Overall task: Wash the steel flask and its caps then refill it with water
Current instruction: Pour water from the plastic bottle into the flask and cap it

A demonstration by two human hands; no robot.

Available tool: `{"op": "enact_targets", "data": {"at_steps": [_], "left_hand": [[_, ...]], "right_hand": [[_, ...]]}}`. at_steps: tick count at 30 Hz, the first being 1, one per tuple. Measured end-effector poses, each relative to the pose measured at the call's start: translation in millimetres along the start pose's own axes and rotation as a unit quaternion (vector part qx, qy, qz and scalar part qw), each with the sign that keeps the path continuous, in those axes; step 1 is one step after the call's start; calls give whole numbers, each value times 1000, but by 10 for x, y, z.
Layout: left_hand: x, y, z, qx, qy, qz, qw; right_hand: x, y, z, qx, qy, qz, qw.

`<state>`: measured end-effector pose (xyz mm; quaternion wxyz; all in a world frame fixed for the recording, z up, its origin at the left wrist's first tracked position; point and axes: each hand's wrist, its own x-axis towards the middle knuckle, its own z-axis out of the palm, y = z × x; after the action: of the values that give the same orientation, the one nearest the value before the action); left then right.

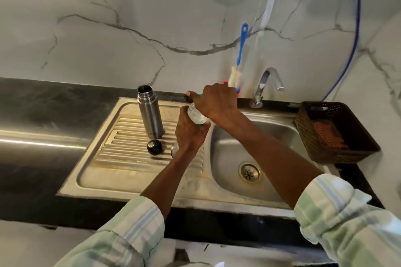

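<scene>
1. The tall cylindrical steel flask (150,111) stands upright and uncapped on the ribbed steel drainboard (121,154), left of the sink basin (267,136); its contents cannot be seen.
2. A round black cap (154,147) lies just near of the flask.
3. The left hand (189,133) curls under a small clear plastic bottle (196,114) of pale liquid.
4. The right hand (217,99) grips the bottle's top.
5. A dark woven basket (308,134) at right holds something reddish-brown.

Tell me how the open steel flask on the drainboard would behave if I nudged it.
The steel flask stands tall and narrow on the ribbed drainboard, so it would probably tip rather than slide. Its polished wall looks smooth, likely slippery if wet. With the mouth uncapped, it may spill anything inside.
</scene>
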<state>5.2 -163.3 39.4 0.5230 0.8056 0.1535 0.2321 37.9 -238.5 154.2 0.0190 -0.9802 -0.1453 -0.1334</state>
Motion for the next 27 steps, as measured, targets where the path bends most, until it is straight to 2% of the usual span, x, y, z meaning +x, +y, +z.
{"op": "enact_targets", "data": {"at_steps": [3,6,11,13,18,25,27], "left_hand": [[-231,8,-202,0,-5,2,1000],[-390,-62,-466,-29,-13,4,999],[-384,-207,-1028,-115,-180,-16,977],[-359,-221,-1175,-104,-214,-12,971],[-268,-295,-1407,-49,-178,-1,983],[34,-446,-1882,-41,-178,16,983],[142,-546,-2004,-36,-174,34,984]], "right_hand": [[-186,-115,-11,31,3,7,999],[-354,-255,-13,60,11,-24,998],[-563,-388,-47,112,32,-144,983],[-588,-416,-63,139,18,-152,978],[-538,-684,-164,230,-77,-77,967],[-374,-1230,-400,246,-200,-134,939],[-300,-1396,-387,244,-194,-113,944]]}}
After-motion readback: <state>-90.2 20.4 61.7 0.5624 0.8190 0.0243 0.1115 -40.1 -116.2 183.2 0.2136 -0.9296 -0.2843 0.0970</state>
